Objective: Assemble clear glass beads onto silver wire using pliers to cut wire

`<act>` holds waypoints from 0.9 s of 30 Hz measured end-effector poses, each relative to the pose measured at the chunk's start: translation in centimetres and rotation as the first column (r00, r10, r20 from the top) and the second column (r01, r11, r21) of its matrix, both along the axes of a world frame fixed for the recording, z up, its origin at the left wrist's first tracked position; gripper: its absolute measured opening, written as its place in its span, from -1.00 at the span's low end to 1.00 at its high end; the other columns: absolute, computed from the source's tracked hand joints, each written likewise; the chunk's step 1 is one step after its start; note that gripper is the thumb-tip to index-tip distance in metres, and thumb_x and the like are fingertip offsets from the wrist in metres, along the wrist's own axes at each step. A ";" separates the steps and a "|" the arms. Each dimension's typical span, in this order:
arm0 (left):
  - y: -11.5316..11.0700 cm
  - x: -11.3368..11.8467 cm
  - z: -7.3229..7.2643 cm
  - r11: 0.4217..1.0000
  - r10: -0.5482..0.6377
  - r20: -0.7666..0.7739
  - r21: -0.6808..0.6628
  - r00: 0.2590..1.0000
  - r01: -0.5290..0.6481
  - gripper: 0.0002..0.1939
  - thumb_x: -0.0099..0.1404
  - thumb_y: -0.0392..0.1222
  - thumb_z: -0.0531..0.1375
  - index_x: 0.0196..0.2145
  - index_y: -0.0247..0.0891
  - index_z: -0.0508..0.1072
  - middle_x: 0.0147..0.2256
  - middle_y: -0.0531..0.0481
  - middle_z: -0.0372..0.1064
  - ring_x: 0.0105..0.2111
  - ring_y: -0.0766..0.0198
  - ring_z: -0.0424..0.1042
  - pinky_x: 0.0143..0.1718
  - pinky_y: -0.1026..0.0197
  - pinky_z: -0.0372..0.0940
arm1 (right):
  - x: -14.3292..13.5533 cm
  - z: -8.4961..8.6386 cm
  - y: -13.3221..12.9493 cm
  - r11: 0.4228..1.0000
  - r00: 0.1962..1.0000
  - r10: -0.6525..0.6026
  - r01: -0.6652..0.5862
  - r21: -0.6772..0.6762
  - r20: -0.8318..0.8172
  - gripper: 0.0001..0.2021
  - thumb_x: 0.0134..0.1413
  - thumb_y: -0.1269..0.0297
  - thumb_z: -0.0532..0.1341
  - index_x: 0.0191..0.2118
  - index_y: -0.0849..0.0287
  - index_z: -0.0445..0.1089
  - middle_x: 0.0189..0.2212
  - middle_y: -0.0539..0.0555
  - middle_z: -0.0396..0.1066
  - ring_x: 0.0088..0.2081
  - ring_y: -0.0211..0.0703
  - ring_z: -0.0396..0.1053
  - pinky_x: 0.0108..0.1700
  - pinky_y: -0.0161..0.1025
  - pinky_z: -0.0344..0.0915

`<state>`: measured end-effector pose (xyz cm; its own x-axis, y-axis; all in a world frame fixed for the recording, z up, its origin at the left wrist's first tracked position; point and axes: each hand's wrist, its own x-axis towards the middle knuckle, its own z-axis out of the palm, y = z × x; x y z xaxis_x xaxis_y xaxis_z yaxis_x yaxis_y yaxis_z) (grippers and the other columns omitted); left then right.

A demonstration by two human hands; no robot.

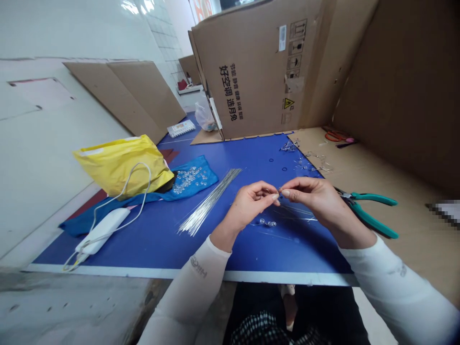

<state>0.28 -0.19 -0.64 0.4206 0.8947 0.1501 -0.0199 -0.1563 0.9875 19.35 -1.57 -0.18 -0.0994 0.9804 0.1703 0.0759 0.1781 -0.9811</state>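
My left hand [254, 203] and my right hand [314, 199] meet above the blue table, fingertips nearly touching. Each is closed in a pinch on something very thin and small, which I cannot make out. Just below them lie a few clear beads [268, 223] on the tabletop. Thin wires [296, 213] rest beneath my right hand. To the left of my left hand is a bundle of straight silvery wires [212, 201]. Pliers with teal handles [375, 215] lie beside my right wrist, their jaws partly hidden behind it.
Clear beads [190, 178] sit on a blue cloth [210, 179] near a yellow bag [124, 165]. A white power strip [102, 232] with its cord is at left. A large cardboard box [258, 96] stands behind. Wire pieces [290, 145] and red-handled scissors [336, 136] lie at back right.
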 end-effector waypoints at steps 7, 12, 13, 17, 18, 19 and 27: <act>0.9 -0.5 0.2 0.996 0.052 0.096 -0.078 0.994 -0.044 -0.78 0.16 -0.09 0.38 -0.36 -0.29 0.50 -0.46 0.00 0.53 -0.66 0.52 0.13 -0.62 0.36 -0.02 | 1.9 -0.7 0.8 1.000 0.971 0.012 -0.005 -0.027 0.237 -0.69 -0.02 0.00 0.34 -0.34 0.16 0.59 -0.44 0.06 0.53 -0.42 -0.18 0.38 -0.33 -0.22 0.28; 1.6 -0.9 0.2 0.978 0.172 0.253 -0.157 0.952 -0.135 -0.74 0.12 -0.09 0.39 -0.36 -0.28 0.45 -0.47 0.03 0.51 -0.69 0.56 0.09 -0.63 0.38 -0.06 | 2.0 -3.3 1.6 0.950 0.865 0.313 -0.289 -0.119 0.392 -0.70 0.01 0.07 0.32 -0.17 0.12 0.58 -0.44 0.01 0.52 -0.44 -0.19 0.39 -0.34 -0.23 0.32; 1.7 -1.0 0.2 0.974 0.189 0.278 -0.178 0.942 -0.143 -0.74 0.11 -0.10 0.39 -0.36 -0.28 0.45 -0.47 0.03 0.51 -0.69 0.56 0.11 -0.63 0.38 -0.07 | 1.6 -3.7 1.6 0.938 0.851 0.346 -0.323 -0.126 0.396 -0.69 0.01 0.08 0.33 -0.14 0.11 0.58 -0.43 0.01 0.52 -0.43 -0.19 0.40 -0.33 -0.23 0.33; 1.7 -1.1 0.3 0.962 0.222 0.334 -0.230 0.916 -0.149 -0.77 0.12 -0.14 0.38 -0.36 -0.28 0.44 -0.46 0.03 0.49 -0.67 0.55 0.15 -0.62 0.39 -0.05 | 0.2 -4.4 1.3 0.946 0.877 0.324 -0.297 -0.130 0.356 -0.74 0.07 0.07 0.29 -0.22 0.11 0.58 -0.40 0.03 0.55 -0.41 -0.20 0.42 -0.33 -0.24 0.33; 1.7 -1.1 0.3 0.961 0.224 0.342 -0.231 0.913 -0.149 -0.78 0.13 -0.14 0.37 -0.36 -0.29 0.44 -0.45 0.03 0.49 -0.67 0.56 0.14 -0.62 0.39 -0.05 | 0.1 -4.4 1.2 0.954 0.888 0.300 -0.272 -0.127 0.348 -0.76 0.09 0.08 0.28 -0.24 0.11 0.58 -0.40 0.03 0.56 -0.42 -0.20 0.42 -0.34 -0.25 0.33; 1.7 -1.1 0.3 0.962 0.221 0.344 -0.229 0.913 -0.146 -0.79 0.14 -0.15 0.37 -0.36 -0.29 0.44 -0.45 0.03 0.49 -0.67 0.57 0.13 -0.62 0.40 -0.06 | 0.0 -4.2 1.2 0.961 0.898 0.275 -0.248 -0.121 0.344 -0.77 0.09 0.09 0.28 -0.26 0.11 0.58 -0.41 0.02 0.56 -0.42 -0.21 0.42 -0.35 -0.25 0.32; 1.7 -1.4 -0.2 0.979 0.129 0.242 -0.189 0.962 -0.083 -0.80 0.21 -0.13 0.35 -0.32 -0.28 0.46 -0.42 0.06 0.49 -0.69 0.60 0.03 -0.64 0.38 -0.12 | 0.2 -2.4 0.8 0.999 0.964 0.031 -0.035 0.011 0.265 -0.78 -0.02 0.09 0.34 -0.32 0.13 0.59 -0.41 0.06 0.59 -0.43 -0.18 0.44 -0.35 -0.24 0.35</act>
<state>-1.10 1.49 -0.83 0.2908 0.9538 0.0759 -0.2637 0.0036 0.9646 19.53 -0.81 -2.56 -0.1753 0.9732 0.1488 0.3259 0.2000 -0.9240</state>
